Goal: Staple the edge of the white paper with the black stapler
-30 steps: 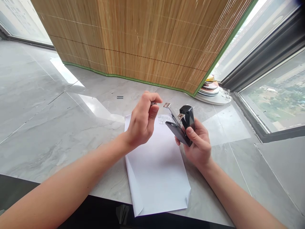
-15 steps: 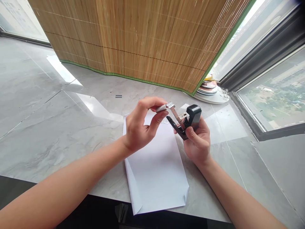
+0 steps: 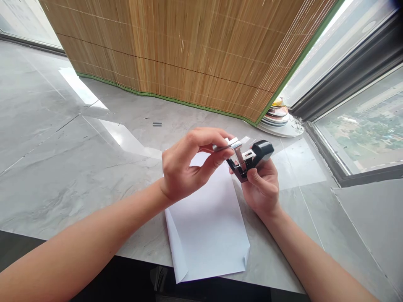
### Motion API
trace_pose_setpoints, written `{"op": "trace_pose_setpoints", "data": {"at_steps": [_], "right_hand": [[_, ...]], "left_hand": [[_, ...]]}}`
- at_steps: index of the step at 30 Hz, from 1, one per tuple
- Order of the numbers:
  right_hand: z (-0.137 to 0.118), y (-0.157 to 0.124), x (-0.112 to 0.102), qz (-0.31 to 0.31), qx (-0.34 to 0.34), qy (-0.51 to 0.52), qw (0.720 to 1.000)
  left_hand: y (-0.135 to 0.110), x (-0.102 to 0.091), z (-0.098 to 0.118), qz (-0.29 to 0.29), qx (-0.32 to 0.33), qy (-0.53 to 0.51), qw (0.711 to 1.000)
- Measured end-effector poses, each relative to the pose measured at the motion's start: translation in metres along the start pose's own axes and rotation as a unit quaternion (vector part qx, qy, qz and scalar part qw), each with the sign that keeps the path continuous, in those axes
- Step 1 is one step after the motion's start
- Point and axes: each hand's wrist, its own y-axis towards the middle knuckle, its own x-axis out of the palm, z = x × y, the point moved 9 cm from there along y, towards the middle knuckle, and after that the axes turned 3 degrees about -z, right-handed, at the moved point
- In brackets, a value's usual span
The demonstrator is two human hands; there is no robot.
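Stapler [image 3: 263, 151], black with silver metal parts, was spread open above the far part of a white paper [image 3: 208, 230], right of centre. The right hand [image 3: 263, 186] was wrapped around its near end. The left hand [image 3: 185, 167] pinched a silver strip [image 3: 219, 147], probably staples, close against the stapler's raised metal arm [image 3: 239, 156]; whether they touched could not be told. The stapler looked stiff, fairly light and a little slick — best held low, where its parts met. The strip seemed light and liable to snap, so a gentle pinch along its sides would suit. Two grey strips [image 3: 157, 124] lay farther left on the worktop [image 3: 94, 180]. A bamboo blind [image 3: 176, 50] closed off the far side — stacked plates [image 3: 277, 119] stood far right. The left hand partly hid the strip.
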Motion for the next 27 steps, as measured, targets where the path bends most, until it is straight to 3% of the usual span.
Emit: {"op": "trace_pose_setpoints", "data": {"at_steps": [15, 27], "right_hand": [[-0.004, 0.0, -0.005, 0.016, -0.004, -0.026, 1.0], [-0.001, 0.002, -0.002, -0.007, 0.009, -0.019, 1.0]], "left_hand": [[0.003, -0.005, 0.002, 0.005, 0.043, 0.038, 0.998], [-0.002, -0.006, -0.009, 0.017, -0.02, -0.021, 0.999]]}}
